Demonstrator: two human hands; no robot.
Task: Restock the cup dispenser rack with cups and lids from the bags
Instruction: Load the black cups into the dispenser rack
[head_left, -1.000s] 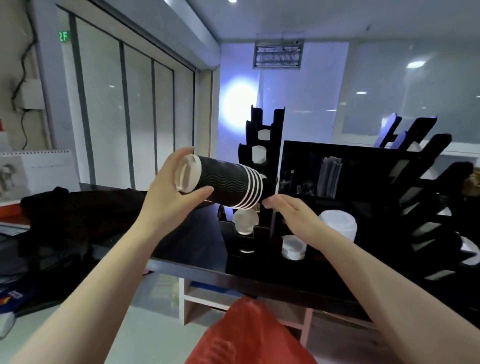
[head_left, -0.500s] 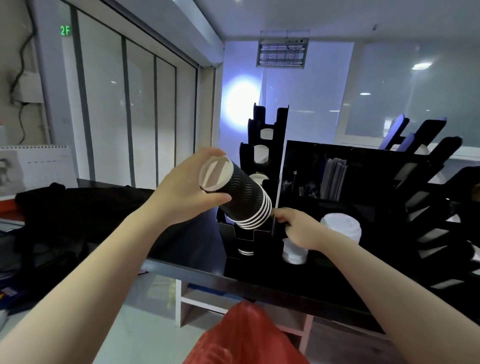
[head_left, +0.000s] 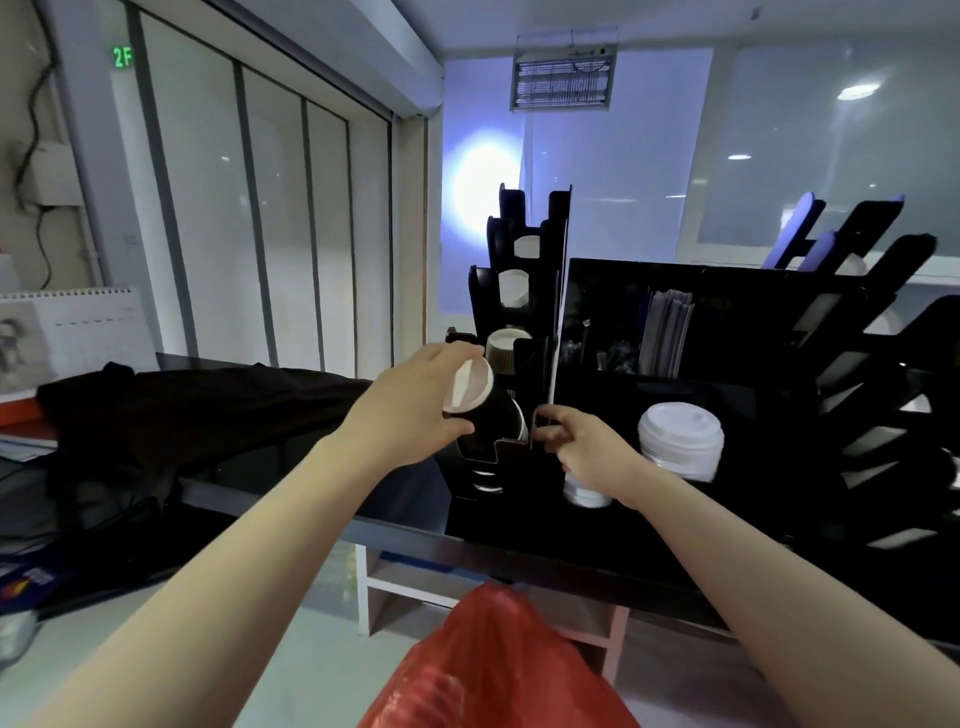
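Two hands at rack (head_left: 524, 322): left hand (head_left: 410, 410) grips black cup stack (head_left: 485, 410), tilted toward one o'clock, in slot; right hand (head_left: 582, 441) pinches divider edge; lid stack (head_left: 680, 441) at three o'clock.

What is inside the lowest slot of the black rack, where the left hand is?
The left hand is holding a stack of black cups partly down in the rack. White rims show through the openings below; the stack's lower end is hidden by the rack's front.

We stand in an office pantry: glass partition walls (head_left: 270, 234), a desk calendar (head_left: 78, 332), a black cup rack (head_left: 524, 291).
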